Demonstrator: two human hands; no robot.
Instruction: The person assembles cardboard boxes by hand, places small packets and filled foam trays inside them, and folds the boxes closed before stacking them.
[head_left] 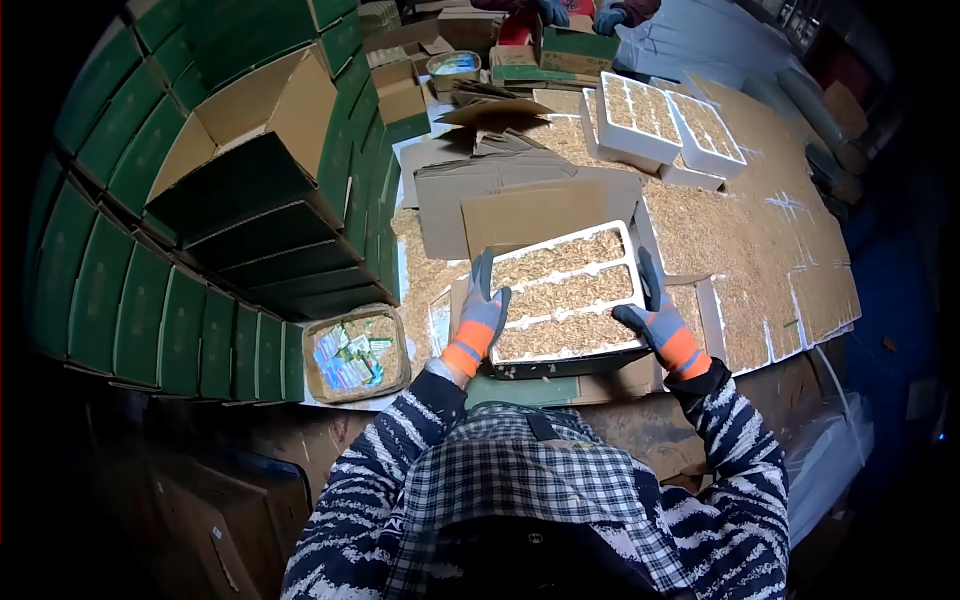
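A white foam tray (566,295) filled with tan, grainy material in long rows is held level between my two gloved hands, over an open cardboard box (535,215). My left hand (480,315) presses against the tray's left end, thumb on the rim. At the right end, my right hand (665,318) grips the tray with its thumb over the edge. Both gloves are grey with orange cuffs. The tray's underside and the box's inside are mostly hidden. A few crumbs show at the tray's near edge.
Green boxes (100,290) are stacked at the left, with an open box (240,130) on top. A basket (398,350) holds colourful packets. More filled foam trays (640,115) stand at the back right. Another person's gloved hands (580,14) are at a far box (575,50).
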